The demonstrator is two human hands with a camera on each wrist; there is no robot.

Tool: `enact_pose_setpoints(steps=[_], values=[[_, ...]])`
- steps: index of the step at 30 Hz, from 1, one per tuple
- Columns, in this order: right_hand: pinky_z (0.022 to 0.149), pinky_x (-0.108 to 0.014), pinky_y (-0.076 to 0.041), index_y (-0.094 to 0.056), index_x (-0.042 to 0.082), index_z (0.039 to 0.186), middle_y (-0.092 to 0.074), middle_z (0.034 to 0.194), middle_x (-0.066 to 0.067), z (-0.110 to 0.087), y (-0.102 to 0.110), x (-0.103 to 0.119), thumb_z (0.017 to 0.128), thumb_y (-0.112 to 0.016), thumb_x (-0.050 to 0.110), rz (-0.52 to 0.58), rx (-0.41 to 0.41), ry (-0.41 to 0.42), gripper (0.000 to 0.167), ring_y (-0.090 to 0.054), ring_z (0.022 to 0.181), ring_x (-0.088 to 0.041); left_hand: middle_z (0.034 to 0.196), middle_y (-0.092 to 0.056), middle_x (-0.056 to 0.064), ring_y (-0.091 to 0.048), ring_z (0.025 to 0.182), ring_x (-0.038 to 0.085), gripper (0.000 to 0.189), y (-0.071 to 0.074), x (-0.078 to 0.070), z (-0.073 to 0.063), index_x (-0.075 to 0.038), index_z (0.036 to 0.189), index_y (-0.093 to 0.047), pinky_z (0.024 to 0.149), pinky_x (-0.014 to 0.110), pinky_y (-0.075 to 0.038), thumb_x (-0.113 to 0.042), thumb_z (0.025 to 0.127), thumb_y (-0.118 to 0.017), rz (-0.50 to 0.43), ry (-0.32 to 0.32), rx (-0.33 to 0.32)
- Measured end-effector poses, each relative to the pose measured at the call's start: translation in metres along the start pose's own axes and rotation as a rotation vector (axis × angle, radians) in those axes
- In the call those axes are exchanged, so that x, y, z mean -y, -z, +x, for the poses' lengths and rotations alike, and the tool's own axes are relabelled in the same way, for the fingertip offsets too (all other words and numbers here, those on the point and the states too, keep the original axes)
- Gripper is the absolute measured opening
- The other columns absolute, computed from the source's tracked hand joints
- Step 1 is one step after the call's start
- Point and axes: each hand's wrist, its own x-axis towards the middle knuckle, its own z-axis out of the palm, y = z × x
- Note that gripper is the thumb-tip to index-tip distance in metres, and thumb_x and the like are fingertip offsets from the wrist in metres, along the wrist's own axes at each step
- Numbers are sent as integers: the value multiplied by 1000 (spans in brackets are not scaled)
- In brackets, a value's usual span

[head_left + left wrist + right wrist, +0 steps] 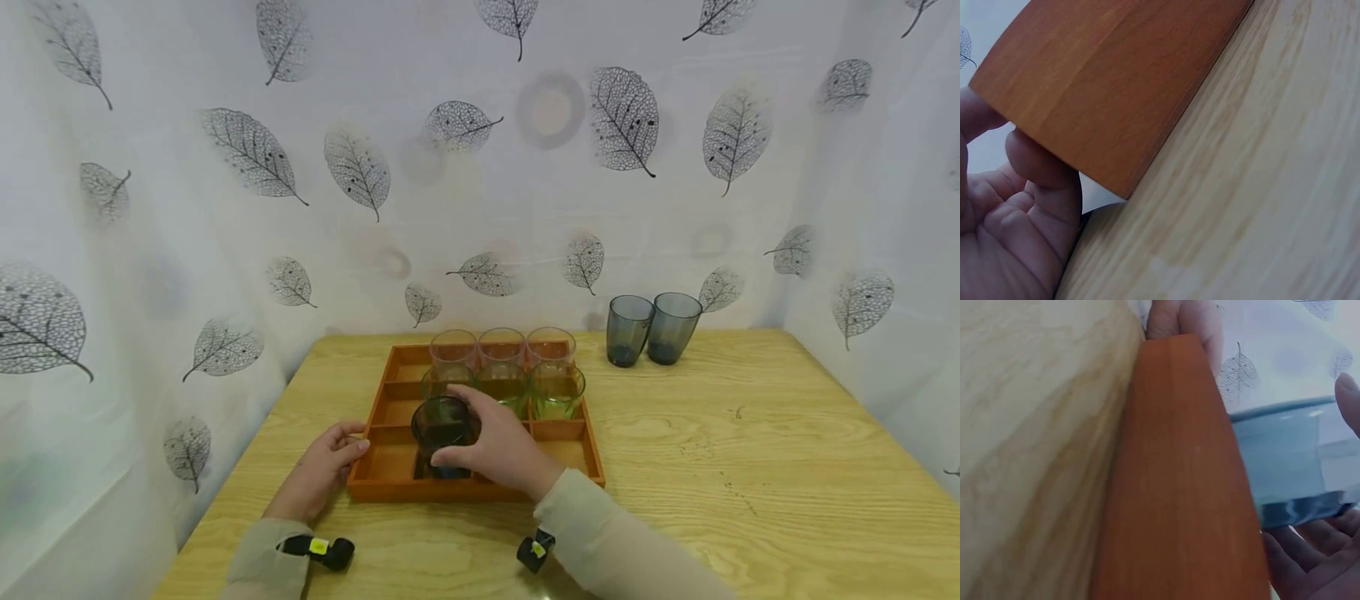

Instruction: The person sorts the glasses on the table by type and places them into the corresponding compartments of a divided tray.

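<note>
My right hand (498,442) grips a dark grey-blue drinking glass (435,427), thumb on the near side and fingers round the far side. That glass is over the front row of an orange-brown wooden tray (480,493) with compartments; the right wrist view shows its lower end behind the front wall. Whether it touches the tray floor, I cannot tell. At the tray's front left corner, my left hand (322,467) rests its fingers against the outer side. Green-tinted glasses (557,392) fill part of the middle row. Clear glasses (502,342) stand behind them in the back row.
Two more grey-blue glasses (628,332) stand side by side at the back of the wooden table (720,467), right of the tray. A white curtain (480,217) with leaf prints hangs behind the table and along its sides.
</note>
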Motion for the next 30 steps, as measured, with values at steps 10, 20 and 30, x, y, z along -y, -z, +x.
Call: enact_pose_setpoints(steps=[10, 20, 30], values=[[107, -49, -41, -34, 27, 157, -49, 150, -1, -3, 28, 1, 87, -81, 40, 103, -34, 50, 86, -51, 132, -18, 103, -57, 6, -51, 84, 15, 44, 0, 0, 2, 1, 140, -43, 69, 25, -45, -17, 104, -59, -5, 2, -7], [112, -45, -35, -35, 20, 157, -46, 152, 2, -4, 64, -4, 85, -80, 46, 136, -88, 75, 88, -45, 139, -23, 104, -57, 5, -50, 83, 15, 47, 1, 2, 1, 2, 142, -41, 69, 25, -44, -18, 104, -59, 7, 1, -2], [114, -55, -28, -27, 25, 160, -38, 159, -1, -11, 108, -22, 88, -77, 46, 118, -142, 37, 89, -35, 145, -27, 104, -59, 7, -50, 81, 15, 44, 2, 3, 3, 2, 140, -43, 68, 25, -43, -17, 104, -59, -2, 13, -13]])
